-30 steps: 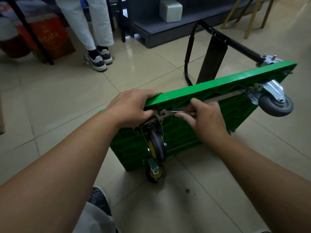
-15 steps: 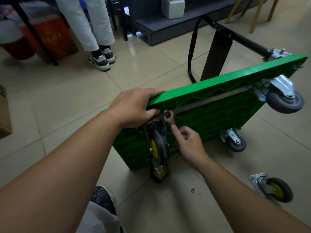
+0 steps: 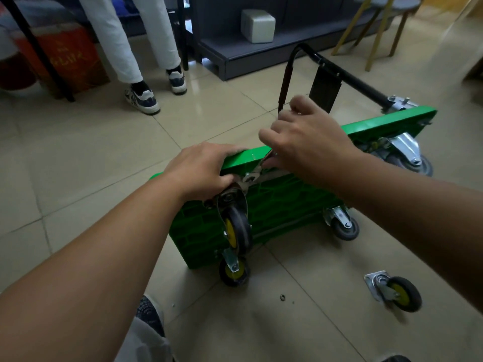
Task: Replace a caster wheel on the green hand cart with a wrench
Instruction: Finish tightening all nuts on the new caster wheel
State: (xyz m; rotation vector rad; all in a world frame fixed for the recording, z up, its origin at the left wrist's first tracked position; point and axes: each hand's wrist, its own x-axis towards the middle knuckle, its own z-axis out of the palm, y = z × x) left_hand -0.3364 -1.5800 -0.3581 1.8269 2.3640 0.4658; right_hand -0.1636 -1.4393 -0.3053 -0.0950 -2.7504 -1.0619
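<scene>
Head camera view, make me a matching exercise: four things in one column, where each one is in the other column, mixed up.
1 left hand
2 wrench
3 loose caster
4 white box

A on the grey shelf
B lying on the floor tiles
C gripping the top edge of the green cart
D at the plate of the mounted caster, in the right hand

Pairs: 1-C, 2-D, 3-B, 4-A

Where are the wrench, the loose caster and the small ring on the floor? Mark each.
wrench [image 3: 251,177], head view, its metal head end.
loose caster [image 3: 403,294], head view, its wheel.
small ring [image 3: 282,297], head view, the ring itself.
</scene>
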